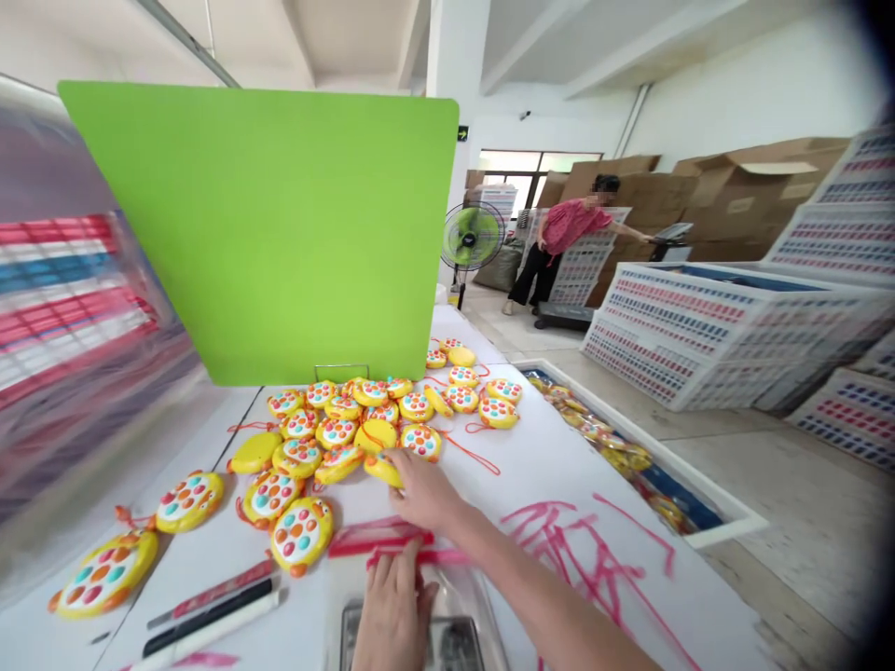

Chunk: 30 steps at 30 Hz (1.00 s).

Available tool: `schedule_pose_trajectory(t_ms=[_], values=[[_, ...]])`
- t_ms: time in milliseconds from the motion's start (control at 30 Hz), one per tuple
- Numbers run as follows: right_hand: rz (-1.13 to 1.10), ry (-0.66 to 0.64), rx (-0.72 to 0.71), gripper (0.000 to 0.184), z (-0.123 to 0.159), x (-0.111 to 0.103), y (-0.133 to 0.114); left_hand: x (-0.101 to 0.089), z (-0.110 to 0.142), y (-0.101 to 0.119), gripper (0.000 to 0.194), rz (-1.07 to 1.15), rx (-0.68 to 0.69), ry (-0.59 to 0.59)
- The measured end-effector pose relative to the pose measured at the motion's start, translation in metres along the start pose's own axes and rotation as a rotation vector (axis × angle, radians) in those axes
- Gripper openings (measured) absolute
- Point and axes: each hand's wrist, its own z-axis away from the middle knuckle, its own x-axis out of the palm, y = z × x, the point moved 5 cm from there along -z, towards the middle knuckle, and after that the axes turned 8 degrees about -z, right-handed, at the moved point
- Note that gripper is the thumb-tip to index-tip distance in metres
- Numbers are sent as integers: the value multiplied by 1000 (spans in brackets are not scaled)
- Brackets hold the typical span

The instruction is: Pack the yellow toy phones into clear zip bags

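1. Table (545,475): white top; pink scrawl (594,550) marked its R side.
2. Board (280,233): green, upright, stood behind the pile of toys.
3. Crate (664,326): on floor, R bkgd., w/ red & blue bands. Co-worker (573,224) stood beyond, 1 arm extended.
4. Tray (731,527): white rim, just beside R table edge; contained multi-colored items w/ yellow parts. Ht. rel. to table: can't tell.
5. Pile (338,432): yellow toys w/ colored dots, approx. ctr. of table, in front of board. Some had red-orange cords (475,452). Two lay apart, far L.
6. Bag (378,539): clear, w/ red strip; lay on near side of pile, L of R forearm.
7. LH (395,596): palm down, fingers close together, bent over bag's red strip. Firm grip vs. light contact: can't tell.
8. RH (423,489): reached in fr. R, fwd. of LH; fingers narrow, touching 1 toy. Full pinch: can't tell (contact partly hidden).
9. Toy (381,470) (ref. item 8): at near edge of pile, immed. L of RH fingertips, fwd. of LH & bag. Visible long axis ran approx. L–R, R end slightly nearer wearer. RH was nearer; LH was apart fr. toy, w/ red strip btwn.
10. Markers (210,615): red, black, white; lay roughly parallel, L of bag. None touched by either hand.
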Motion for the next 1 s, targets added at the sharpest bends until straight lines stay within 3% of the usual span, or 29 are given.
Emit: schedule_pose_trajectory(t_ms=[67, 133, 233, 333, 433, 500, 633, 767, 867, 933, 1000], values=[[-97, 53, 51, 47, 17, -21, 11, 5, 1, -4, 58, 64, -36, 20], [-333, 54, 95, 44, 39, -39, 21, 10, 3, -7, 69, 105, -80, 65], [-692, -69, 156, 41, 76, -53, 28, 16, 5, -12, 70, 129, -118, 147], [-892, -186, 204, 42, 105, -53, 30, 20, 5, -17, 62, 142, -96, 154], [-1180, -184, 258, 46, 119, -42, 31, 22, 5, -19, 41, 133, -20, 125], [-1380, -142, 269, 47, 119, -33, 30, 21, 5, -20, 37, 134, -15, 135], [-1663, 71, 218, 47, 103, -29, 24, 16, 3, -17, 58, 161, -82, 171], [-1647, 540, 341, 44, 83, -45, 27, 9, -1, -9, 64, 157, -74, 178], [-1518, 849, 299, 50, 84, -68, 30, 7, -2, -8, 66, 171, -84, 181], [-1349, 853, 270, 50, 92, -80, 30, 8, -1, -9, 66, 181, -84, 179], [-1161, 606, 297, 47, 100, -83, 30, 11, 0, -11, 67, 190, -89, 172]])
